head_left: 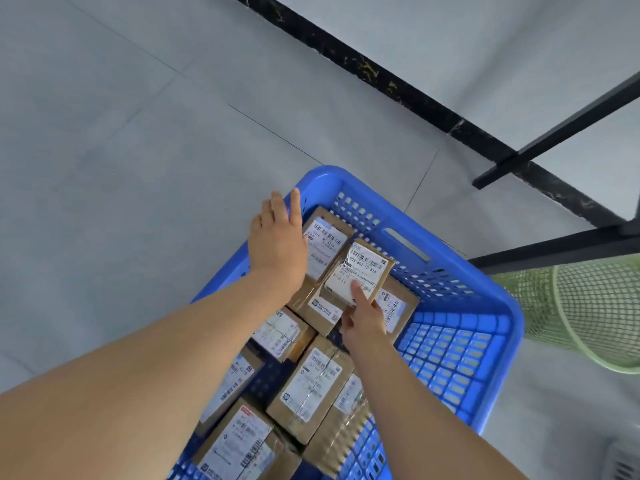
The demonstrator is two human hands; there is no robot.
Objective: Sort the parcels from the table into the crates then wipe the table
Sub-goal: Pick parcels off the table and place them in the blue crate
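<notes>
A blue plastic crate stands on the floor below me, with several brown cardboard parcels bearing white labels inside. My right hand holds one labelled parcel by its near edge, thumb on the label, just above the others. My left hand hovers over the crate's left rim with fingers straight and holds nothing. A second parcel lies partly under my left hand. More parcels fill the near left part of the crate.
A green mesh bin lies to the right of the crate. Black metal table legs stand behind it near a dark skirting strip. The right part of the crate floor shows bare blue grid. Grey tiled floor spreads to the left.
</notes>
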